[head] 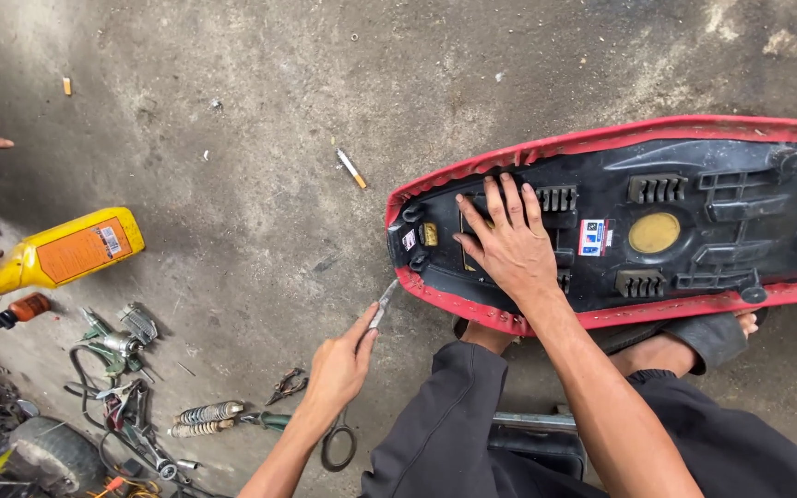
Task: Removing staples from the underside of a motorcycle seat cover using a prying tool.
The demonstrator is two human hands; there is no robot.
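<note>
An upturned motorcycle seat [694,221] lies on the concrete floor, with a black plastic base and a red cover [601,140] folded round its rim. My right hand [509,244] lies flat on the base near the seat's narrow end, fingers spread. My left hand [343,364] grips a small flat metal tool [385,302]. The tool's tip points at the red edge at the seat's nose. Whether the tip touches the edge is not clear.
Scissor-like handles [339,444] lie under my left wrist. Springs [207,413], pliers [288,384] and several other tools are scattered at the lower left beside a small wheel [48,452]. Another person's hand holds a yellow bottle [71,249]. A cigarette [352,169] lies on the floor.
</note>
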